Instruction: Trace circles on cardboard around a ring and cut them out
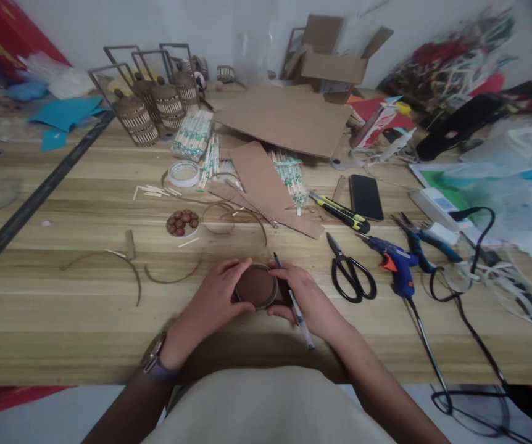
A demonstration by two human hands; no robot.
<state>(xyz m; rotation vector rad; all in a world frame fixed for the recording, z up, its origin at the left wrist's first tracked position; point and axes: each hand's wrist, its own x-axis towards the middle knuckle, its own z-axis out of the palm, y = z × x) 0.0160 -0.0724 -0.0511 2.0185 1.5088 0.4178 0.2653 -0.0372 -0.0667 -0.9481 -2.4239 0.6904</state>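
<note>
Round brown piece (255,288): thin-rimmed, face upward, near the bench (85,333) front edge. Clear-barrelled pen (301,319): slanted, beside it.

Left hand (220,288) and right hand (310,299) around a round, brown, rimmed disc (257,287)
Right hand also holds a slim, clear-barrelled pen (301,321).

I record both forearms (379,379) crossing the near edge of the table (85,345), angled inward; left hand (217,290) and right hand (307,295) face each other, fingers curved, thumbs (244,306) nearest that edge.
</note>
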